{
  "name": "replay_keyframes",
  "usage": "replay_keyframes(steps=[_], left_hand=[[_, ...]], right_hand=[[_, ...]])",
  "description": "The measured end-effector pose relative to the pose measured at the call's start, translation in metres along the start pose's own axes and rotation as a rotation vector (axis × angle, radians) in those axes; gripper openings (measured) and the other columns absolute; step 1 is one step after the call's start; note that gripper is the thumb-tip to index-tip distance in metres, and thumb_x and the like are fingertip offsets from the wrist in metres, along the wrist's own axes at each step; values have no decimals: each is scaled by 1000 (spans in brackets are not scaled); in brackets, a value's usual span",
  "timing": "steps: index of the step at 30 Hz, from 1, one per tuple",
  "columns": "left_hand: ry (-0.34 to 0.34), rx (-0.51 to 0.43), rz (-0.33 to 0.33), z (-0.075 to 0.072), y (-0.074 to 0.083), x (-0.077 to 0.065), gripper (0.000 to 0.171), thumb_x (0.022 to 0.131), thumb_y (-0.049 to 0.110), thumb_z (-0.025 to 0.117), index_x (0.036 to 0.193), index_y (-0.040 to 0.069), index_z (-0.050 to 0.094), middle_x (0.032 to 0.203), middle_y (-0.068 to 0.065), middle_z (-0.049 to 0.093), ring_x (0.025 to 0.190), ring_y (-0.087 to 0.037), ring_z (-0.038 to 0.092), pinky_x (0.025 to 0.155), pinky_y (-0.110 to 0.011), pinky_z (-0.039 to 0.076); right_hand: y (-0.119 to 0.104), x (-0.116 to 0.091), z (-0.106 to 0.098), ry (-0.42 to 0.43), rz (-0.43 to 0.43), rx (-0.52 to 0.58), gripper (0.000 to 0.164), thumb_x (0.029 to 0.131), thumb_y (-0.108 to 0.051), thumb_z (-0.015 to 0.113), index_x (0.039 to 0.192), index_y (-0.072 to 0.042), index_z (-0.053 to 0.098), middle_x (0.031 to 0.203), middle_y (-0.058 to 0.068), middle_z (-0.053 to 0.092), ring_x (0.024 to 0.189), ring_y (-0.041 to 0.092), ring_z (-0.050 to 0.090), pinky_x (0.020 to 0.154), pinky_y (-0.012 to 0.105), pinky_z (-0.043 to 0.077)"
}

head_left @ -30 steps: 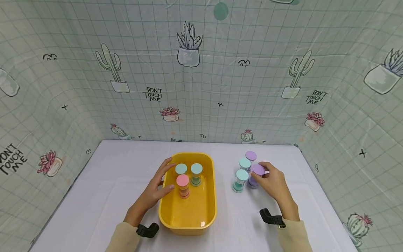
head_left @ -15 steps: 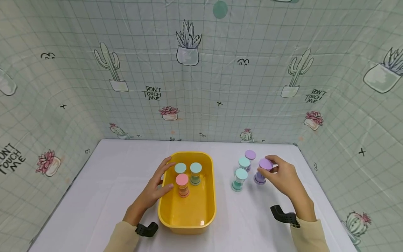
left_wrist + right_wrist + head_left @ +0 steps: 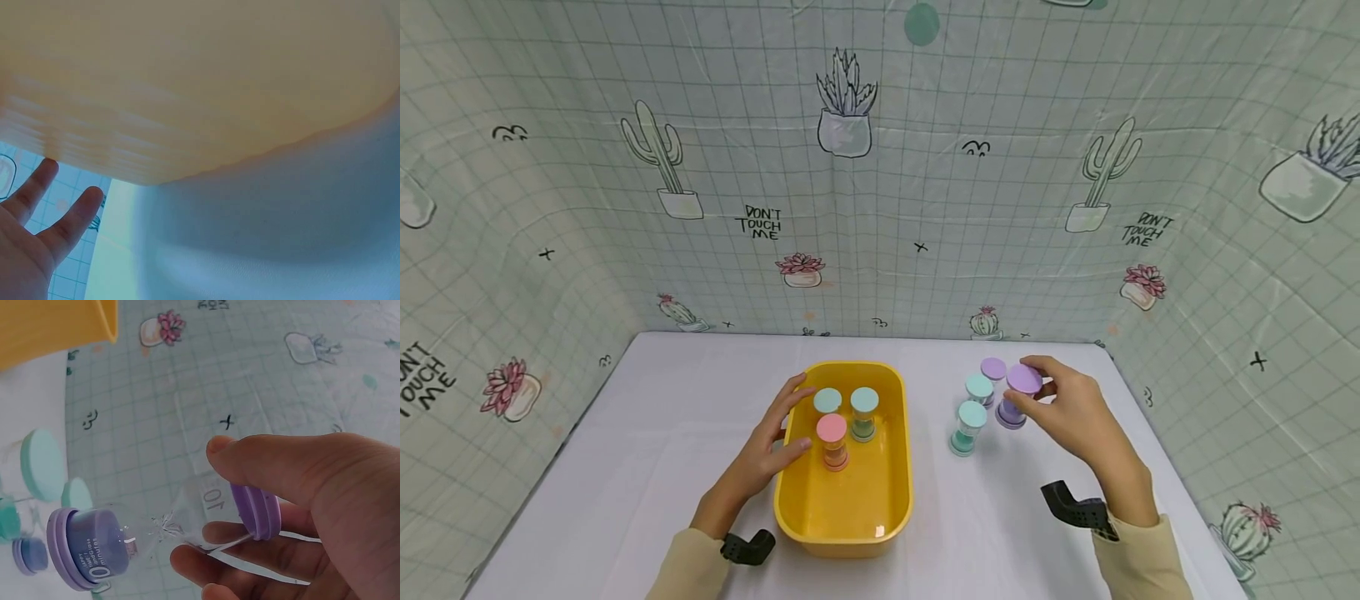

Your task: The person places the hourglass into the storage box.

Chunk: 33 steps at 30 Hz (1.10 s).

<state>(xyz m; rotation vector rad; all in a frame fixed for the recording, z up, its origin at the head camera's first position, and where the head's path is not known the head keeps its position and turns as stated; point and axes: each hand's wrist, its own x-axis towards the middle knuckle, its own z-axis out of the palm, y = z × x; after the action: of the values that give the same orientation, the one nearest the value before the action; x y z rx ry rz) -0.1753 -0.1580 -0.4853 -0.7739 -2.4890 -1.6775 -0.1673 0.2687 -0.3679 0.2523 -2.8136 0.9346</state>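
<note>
My right hand [image 3: 1067,408] grips a purple-capped hourglass [image 3: 97,550] near its top cap, thumb on one side and fingers on the other. It stands roughly upright in the head view, purple sand in its lower bulb. Just left of it are two teal-capped hourglasses, a front one [image 3: 970,427] and a rear one [image 3: 979,386], and a second purple-capped hourglass [image 3: 993,368] behind. My left hand [image 3: 763,446] rests at the left side of the yellow basin [image 3: 901,467], thumb and forefinger spread over its rim. The left wrist view shows other fingers [image 3: 75,219] extended beside the basin.
Inside the basin, toward its far end, stand two hourglasses with pale blue caps, a left one [image 3: 828,401] and a right one [image 3: 864,408], and a pink-capped hourglass [image 3: 832,437]. A printed cloth [image 3: 880,183] hangs behind the white table [image 3: 700,375].
The purple-capped hourglass in my right hand has moved rightward, away from the front teal-capped one, then slightly back left and farther from me. My left hand stays at the basin.
</note>
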Motion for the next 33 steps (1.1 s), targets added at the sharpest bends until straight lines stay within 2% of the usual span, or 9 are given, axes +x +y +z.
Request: replay_keyframes(steps=[16, 26, 33], left_hand=[[-1, -2, 9, 0, 0, 0, 66, 94, 10, 58, 157, 14, 40, 173, -11, 14, 151, -49, 27, 99, -66, 43], [-1, 0, 14, 0, 0, 0, 65, 94, 14, 58, 156, 12, 40, 173, -12, 14, 150, -50, 27, 98, -63, 44], [0, 0, 6, 0, -1, 0, 65, 94, 13, 58, 156, 15, 40, 173, -11, 14, 151, -49, 27, 99, -62, 43]], right_hand=[[-32, 10, 12, -62, -75, 69, 50, 89, -20, 81, 132, -1, 63, 109, 13, 75, 92, 24, 72, 67, 29, 55], [-55, 18, 22, -84, -126, 112, 51, 89, -22, 82, 132, -1, 64, 110, 10, 74, 92, 22, 71, 71, 27, 57], [-71, 23, 29, -103, -164, 155, 50, 89, -21, 82, 132, -3, 65, 111, 8, 74, 93, 21, 72, 74, 29, 57]])
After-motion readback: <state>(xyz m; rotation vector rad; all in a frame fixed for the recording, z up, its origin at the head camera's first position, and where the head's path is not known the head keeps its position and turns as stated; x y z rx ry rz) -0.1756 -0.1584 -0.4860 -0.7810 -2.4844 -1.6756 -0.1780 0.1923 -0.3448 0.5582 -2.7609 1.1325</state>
